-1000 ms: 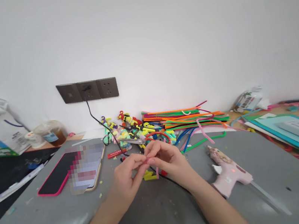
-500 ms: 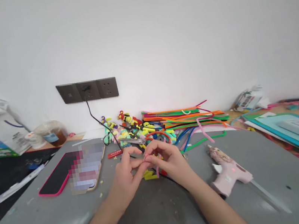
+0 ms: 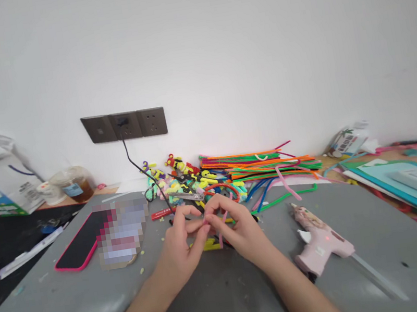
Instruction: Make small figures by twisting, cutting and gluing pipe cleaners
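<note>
My left hand and my right hand meet over the grey mat, fingertips pinched together on a short pink pipe cleaner. Its loose end hangs down between the hands. A small yellow pipe-cleaner piece lies on the mat just under the hands. A bracelet sits on my left wrist.
A stack of coloured pipe cleaners and small pipe-cleaner figures lie by the wall. A pink glue gun rests to the right, its black cord running to the wall socket. Two phones lie to the left, foam sheets far right.
The fingers of both hands have shifted on the pink pipe cleaner, and its free end now hangs lower between them. The hands stay in the same spot.
</note>
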Motion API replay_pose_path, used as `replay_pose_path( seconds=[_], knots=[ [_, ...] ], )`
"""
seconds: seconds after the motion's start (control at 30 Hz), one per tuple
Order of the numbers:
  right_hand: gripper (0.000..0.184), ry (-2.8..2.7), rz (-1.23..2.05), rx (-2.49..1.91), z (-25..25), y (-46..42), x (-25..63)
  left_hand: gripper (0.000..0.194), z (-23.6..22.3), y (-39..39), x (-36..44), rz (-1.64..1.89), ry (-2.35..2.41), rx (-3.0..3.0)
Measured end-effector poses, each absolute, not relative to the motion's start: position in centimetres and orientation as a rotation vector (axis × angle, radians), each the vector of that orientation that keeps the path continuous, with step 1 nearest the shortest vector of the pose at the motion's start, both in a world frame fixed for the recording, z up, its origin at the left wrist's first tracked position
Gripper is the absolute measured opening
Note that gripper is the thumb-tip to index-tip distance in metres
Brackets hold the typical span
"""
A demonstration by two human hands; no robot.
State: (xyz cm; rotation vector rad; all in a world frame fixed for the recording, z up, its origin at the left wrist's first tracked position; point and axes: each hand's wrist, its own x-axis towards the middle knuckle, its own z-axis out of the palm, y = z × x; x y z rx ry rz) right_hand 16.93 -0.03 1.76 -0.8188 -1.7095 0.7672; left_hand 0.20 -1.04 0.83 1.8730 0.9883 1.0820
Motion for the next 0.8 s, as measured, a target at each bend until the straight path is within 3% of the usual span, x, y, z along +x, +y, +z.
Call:
replay_pose_path(
  seconds=[0.4, 0.63, 0.8],
  knots=[
    [0.015, -1.592, 0.789, -0.902, 1.4, 0.6, 17.4, 0.011, 1.3, -0.4, 0.3, 1.128, 1.066, 1.736],
    [0.035, -1.786, 0.797, -1.130, 1.5, 0.8, 18.9, 0.017, 1.8, 1.3, -1.1, 1.146, 1.202, 1.784],
    [0.015, -2.032, 0.780, -1.351, 0.9, 1.2, 20.4, 0.016, 2.0, 1.6, -1.6, 1.136, 1.287, 1.912]
  ],
)
